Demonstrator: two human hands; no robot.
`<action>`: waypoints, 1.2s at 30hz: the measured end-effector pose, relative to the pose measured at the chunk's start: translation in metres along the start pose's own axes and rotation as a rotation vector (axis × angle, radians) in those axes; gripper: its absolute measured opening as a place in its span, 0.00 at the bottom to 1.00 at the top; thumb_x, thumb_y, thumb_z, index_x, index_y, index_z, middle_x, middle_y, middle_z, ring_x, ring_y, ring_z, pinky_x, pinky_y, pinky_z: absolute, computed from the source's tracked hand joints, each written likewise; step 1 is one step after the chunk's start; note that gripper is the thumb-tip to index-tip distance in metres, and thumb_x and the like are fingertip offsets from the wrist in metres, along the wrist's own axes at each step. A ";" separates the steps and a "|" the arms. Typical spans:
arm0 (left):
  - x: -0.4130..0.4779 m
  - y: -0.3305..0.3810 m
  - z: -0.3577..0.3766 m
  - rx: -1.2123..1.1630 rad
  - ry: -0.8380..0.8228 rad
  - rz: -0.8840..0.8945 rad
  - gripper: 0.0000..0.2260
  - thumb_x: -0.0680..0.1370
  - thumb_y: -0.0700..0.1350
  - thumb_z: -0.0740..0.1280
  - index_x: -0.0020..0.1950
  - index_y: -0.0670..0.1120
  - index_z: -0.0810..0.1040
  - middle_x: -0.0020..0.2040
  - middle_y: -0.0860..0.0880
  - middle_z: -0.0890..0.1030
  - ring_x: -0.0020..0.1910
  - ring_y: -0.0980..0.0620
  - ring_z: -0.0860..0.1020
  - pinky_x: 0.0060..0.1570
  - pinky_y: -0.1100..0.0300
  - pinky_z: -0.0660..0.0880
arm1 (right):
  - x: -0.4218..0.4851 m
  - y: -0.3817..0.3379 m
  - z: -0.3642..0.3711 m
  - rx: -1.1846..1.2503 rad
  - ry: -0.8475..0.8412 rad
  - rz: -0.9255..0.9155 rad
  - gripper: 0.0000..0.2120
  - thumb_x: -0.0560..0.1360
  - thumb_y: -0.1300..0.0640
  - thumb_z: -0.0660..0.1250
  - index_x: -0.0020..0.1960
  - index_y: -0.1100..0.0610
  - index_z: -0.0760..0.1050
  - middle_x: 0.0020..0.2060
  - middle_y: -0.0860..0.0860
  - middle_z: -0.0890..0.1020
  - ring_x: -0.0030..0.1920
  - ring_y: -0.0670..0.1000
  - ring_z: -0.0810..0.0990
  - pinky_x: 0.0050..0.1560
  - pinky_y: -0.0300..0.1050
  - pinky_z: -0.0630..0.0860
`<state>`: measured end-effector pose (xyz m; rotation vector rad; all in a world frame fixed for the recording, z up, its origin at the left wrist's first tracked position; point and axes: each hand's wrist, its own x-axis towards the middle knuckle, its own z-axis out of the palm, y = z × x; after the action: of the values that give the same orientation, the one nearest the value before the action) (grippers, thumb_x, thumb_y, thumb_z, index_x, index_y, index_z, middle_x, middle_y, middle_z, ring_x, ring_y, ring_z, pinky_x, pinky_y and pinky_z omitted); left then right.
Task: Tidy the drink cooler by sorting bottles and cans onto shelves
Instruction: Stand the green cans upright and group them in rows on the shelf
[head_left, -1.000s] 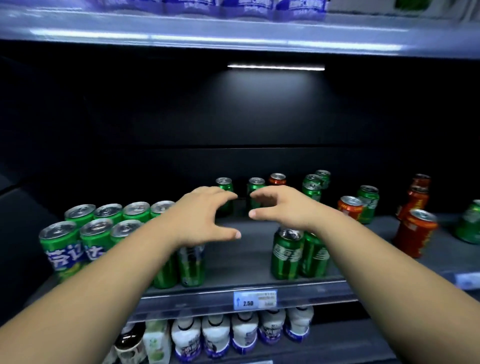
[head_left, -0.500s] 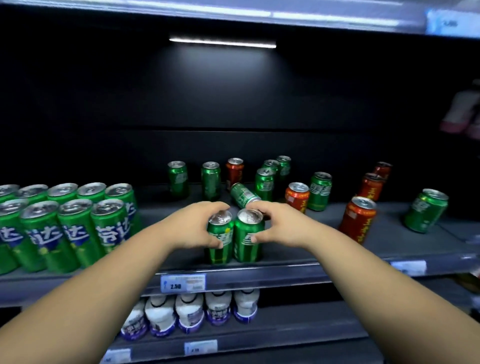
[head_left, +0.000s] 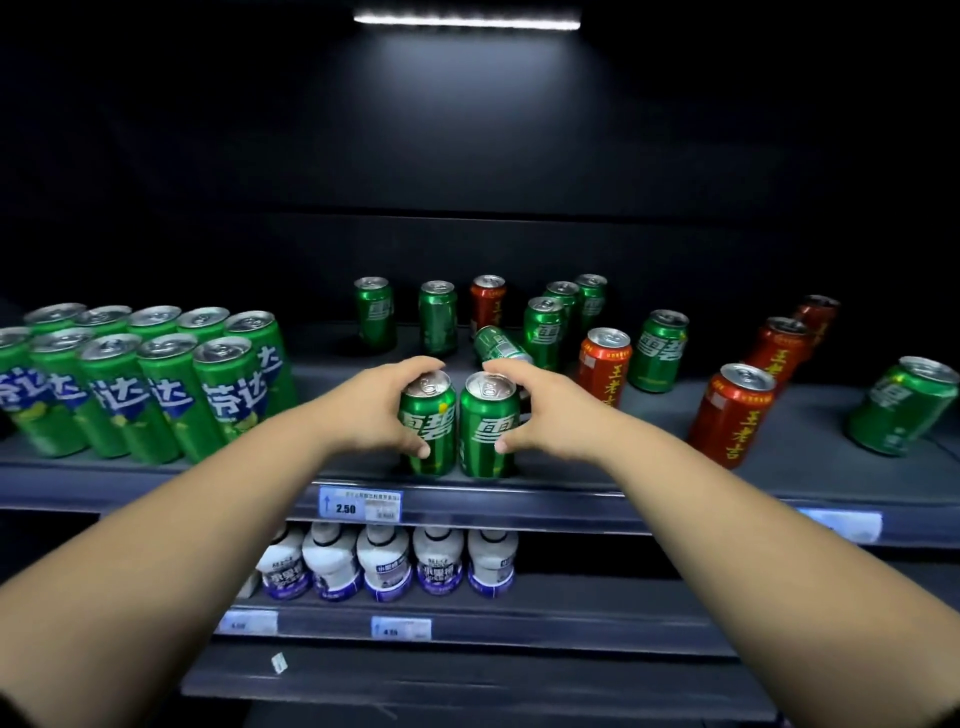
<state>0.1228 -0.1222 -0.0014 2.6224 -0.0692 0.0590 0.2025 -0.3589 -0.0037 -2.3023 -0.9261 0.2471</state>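
Two green soda cans stand upright side by side near the front edge of the middle shelf (head_left: 649, 483). My left hand (head_left: 371, 408) grips the left green can (head_left: 434, 434), fingers over its rim and thumb on its front. My right hand (head_left: 543, 410) grips the right green can (head_left: 485, 431) the same way. Behind them a green can (head_left: 501, 345) lies on its side. Several more green cans (head_left: 374, 312) and red cans (head_left: 605, 364) stand scattered further back and to the right.
A tight block of taller green cans (head_left: 156, 374) fills the shelf's left end. A red can (head_left: 732, 415) and a tilted green can (head_left: 901, 405) stand at the right. White bottles (head_left: 387, 564) line the shelf below. A price tag (head_left: 360, 503) sits on the shelf edge.
Both hands dropped from above the shelf onto the two green cans and closed round them. The view has shifted right, so the tall green cans now sit further left.
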 end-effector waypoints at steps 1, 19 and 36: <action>0.000 -0.001 0.000 -0.027 0.004 -0.005 0.43 0.61 0.45 0.83 0.72 0.55 0.66 0.62 0.56 0.76 0.59 0.55 0.76 0.61 0.58 0.73 | 0.001 0.001 0.002 0.015 0.010 0.001 0.45 0.65 0.57 0.81 0.77 0.45 0.63 0.71 0.48 0.72 0.65 0.45 0.71 0.61 0.37 0.67; -0.003 -0.011 0.004 -0.242 0.016 -0.048 0.44 0.61 0.47 0.82 0.74 0.57 0.67 0.66 0.51 0.73 0.65 0.53 0.73 0.69 0.53 0.69 | 0.009 0.002 0.010 0.061 -0.034 -0.071 0.39 0.65 0.57 0.81 0.69 0.45 0.64 0.62 0.46 0.76 0.61 0.48 0.76 0.64 0.45 0.73; 0.003 0.000 -0.032 -0.040 -0.205 -0.028 0.47 0.66 0.43 0.81 0.79 0.52 0.58 0.72 0.56 0.68 0.68 0.59 0.67 0.65 0.66 0.63 | 0.036 -0.003 -0.005 0.230 -0.011 -0.035 0.24 0.61 0.33 0.75 0.50 0.46 0.78 0.48 0.47 0.83 0.48 0.47 0.81 0.53 0.49 0.77</action>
<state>0.1246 -0.1068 0.0264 2.5805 -0.1037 -0.2187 0.2297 -0.3354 0.0038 -2.0742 -0.8939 0.3341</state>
